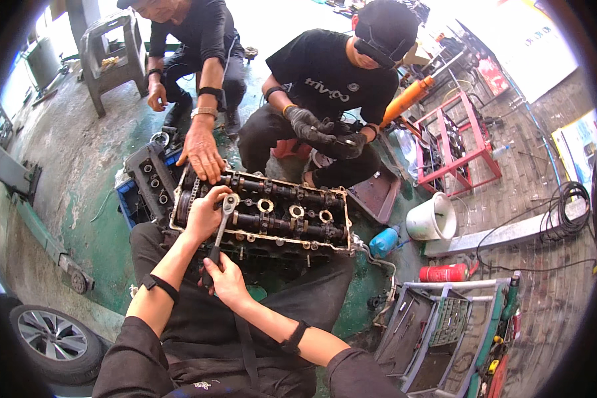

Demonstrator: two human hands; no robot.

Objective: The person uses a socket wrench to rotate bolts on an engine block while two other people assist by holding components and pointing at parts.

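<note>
- While the engine's cylinder head lies just past the person's knees, the right hand wraps its fingers round the black handle of a ratchet, at seven o'clock from the middle of the head.
- The ratchet's handle points to six o'clock and its round silver end to twelve, over the near left part of the head.
- At nine o'clock, the left hand is curled just beside that silver end; from here I can't tell whether it pinches anything.
- A co-worker's bare hand comes in from eleven o'clock, fingertips down on the head's far left corner.
- Another co-worker crouches at one o'clock, the dark-gloved hands close together around something too small for me to name.
- Toward ten o'clock, a dark cover with round holes leans by a blue crate.
- Over at three o'clock a white bucket lies tipped, with a red extinguisher nearer four.
- A wheel lies at eight o'clock.
</note>
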